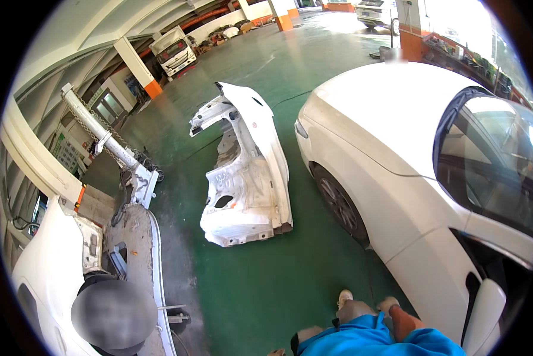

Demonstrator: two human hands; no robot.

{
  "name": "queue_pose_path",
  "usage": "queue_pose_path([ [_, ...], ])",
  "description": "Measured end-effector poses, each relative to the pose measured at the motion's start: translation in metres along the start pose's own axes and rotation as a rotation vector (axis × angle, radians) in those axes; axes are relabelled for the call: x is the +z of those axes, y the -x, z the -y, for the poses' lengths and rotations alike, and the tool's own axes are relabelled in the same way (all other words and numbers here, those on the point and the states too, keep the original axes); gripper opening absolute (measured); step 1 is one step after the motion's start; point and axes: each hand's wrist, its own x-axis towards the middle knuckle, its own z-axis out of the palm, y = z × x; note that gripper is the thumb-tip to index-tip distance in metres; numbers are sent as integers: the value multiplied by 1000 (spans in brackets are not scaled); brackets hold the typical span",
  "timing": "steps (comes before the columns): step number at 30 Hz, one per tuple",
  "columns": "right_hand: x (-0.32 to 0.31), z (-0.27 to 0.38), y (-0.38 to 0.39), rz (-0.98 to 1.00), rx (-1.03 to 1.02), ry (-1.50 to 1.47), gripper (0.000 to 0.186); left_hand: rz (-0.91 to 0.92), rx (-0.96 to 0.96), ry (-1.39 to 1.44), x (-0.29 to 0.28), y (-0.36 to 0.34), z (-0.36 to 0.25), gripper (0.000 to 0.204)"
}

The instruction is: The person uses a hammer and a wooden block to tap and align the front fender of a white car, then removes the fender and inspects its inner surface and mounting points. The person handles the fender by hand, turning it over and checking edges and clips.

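My right hand (388, 304), pale and seemingly gloved, is low in view at the end of my bare forearm, beside the white car (391, 142). Its fingers are too small and unclear to read. Of my left hand, only a small tan patch (276, 352) may show at the lower edge; its fingers are hidden. My blue shirt (361, 338) and one pale shoe (345, 296) are below me. Ahead on the green floor lies a cut-out white car body panel (281, 172) with its bare inner metal (242, 178) attached, apart from both hands.
At left, a white car body (52, 255) rests by a grey metal platform (153, 267), with a person's blurred head (115, 314) close to it. A chained white post (100, 130) rises beyond. A truck (174, 53), orange-based pillars (152, 89) and a cluttered bench (468, 65) stand farther off.
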Motion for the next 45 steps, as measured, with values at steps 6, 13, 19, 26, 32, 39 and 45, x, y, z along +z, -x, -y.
queue_pose_path([
  [6, -254, -22, -112, -355, 356, -933, 17, -22, -22, -121, -51, -67, -12, 27],
  [13, -399, 13, -203, -518, 312, -1366, 27, 98, -76, 415, -186, -214, -73, 31],
  [19, -421, 11, -244, -535, 440, -1210, 32, -20, -302, 721, -358, -338, -135, 24],
  [26, -505, 0, -266, -556, 480, -1365, 36, -225, -278, 1047, -461, -462, -161, 26],
  [32, -562, -45, -339, -547, 410, -1203, 42, -123, -278, 1019, -477, -515, -232, 24],
  [39, -639, -105, -427, -505, 116, -910, 39, 7, -473, 1024, -498, -528, -304, 27],
  [45, -705, -101, -477, -252, 132, -1121, 39, -95, -588, 1068, -535, -528, -317, 23],
])
